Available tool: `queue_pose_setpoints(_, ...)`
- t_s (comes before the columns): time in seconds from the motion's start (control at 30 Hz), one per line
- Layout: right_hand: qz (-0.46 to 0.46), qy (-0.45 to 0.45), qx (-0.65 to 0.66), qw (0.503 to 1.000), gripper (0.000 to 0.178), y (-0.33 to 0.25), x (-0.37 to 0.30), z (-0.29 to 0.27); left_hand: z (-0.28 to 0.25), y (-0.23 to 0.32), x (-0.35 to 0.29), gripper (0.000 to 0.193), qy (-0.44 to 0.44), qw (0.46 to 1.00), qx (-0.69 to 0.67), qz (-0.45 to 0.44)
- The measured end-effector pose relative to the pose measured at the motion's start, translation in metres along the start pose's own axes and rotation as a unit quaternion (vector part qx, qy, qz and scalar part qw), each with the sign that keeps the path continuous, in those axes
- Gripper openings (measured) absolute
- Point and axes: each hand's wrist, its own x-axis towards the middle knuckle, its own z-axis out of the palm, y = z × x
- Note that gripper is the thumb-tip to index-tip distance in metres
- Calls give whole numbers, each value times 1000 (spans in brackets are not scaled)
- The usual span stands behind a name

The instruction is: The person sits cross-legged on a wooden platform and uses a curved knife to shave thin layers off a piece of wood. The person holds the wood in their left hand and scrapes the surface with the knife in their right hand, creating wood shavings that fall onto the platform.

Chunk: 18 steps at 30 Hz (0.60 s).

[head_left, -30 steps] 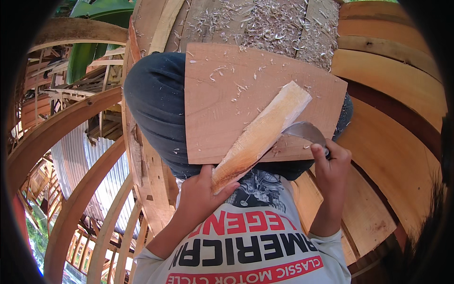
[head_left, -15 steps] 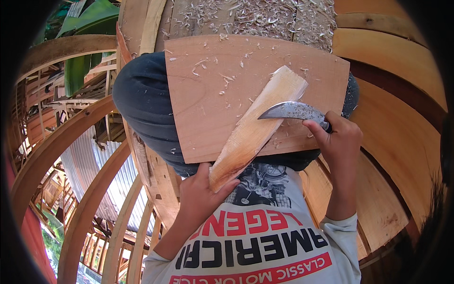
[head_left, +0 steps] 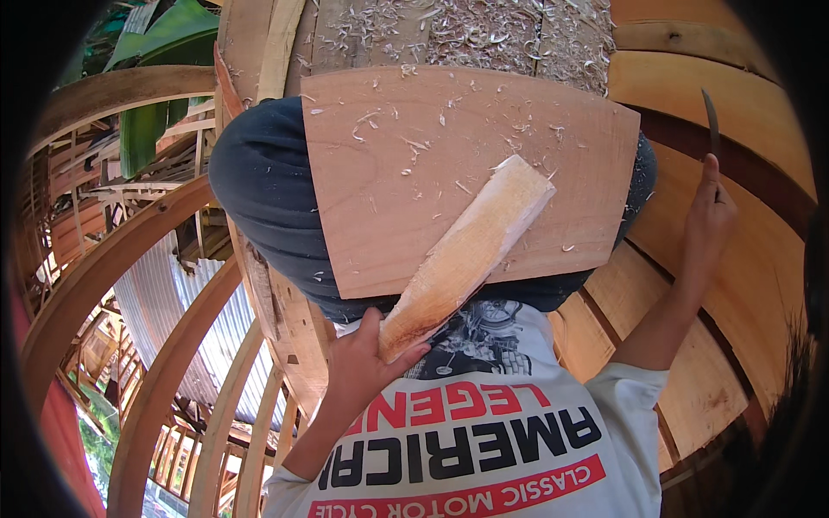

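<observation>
My left hand (head_left: pixel 367 356) is closed round the near end of a pale piece of wood (head_left: pixel 466 259), which slants away to the right. The wood's far end rests over a thin flat board (head_left: pixel 380 198) lying across my lap. Out to the right, well apart from the wood, my right hand (head_left: pixel 711 211) is raised and closed on the handle of a curved knife (head_left: pixel 711 116). The blade points up and away, seen nearly edge-on. Most of the handle is hidden in my fist.
Curled shavings (head_left: pixel 488 34) cover the planks ahead and dot the lap board. Curved wooden ribs (head_left: pixel 164 380) stand on the left, with corrugated metal sheeting (head_left: pixel 160 315) beyond them. Wide curved planks (head_left: pixel 691 250) line the right side. A large green leaf (head_left: pixel 168 43) hangs at the far left.
My right hand has swung the knife up and out to the right, off the piece of wood. The wood's far end has dropped slightly nearer to me, still in my left hand.
</observation>
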Motion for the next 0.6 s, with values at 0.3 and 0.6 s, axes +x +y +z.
queue_pose_setpoints(0.3,-70,-214,108,968,51,-46,-92,34,-3,-2,8,51,8,994,-109,5)
queue_pose_setpoints(0.6,-152,-252,313,903,42,-67,-81,37,-55,25,9,34,-125,957,-259,-47)
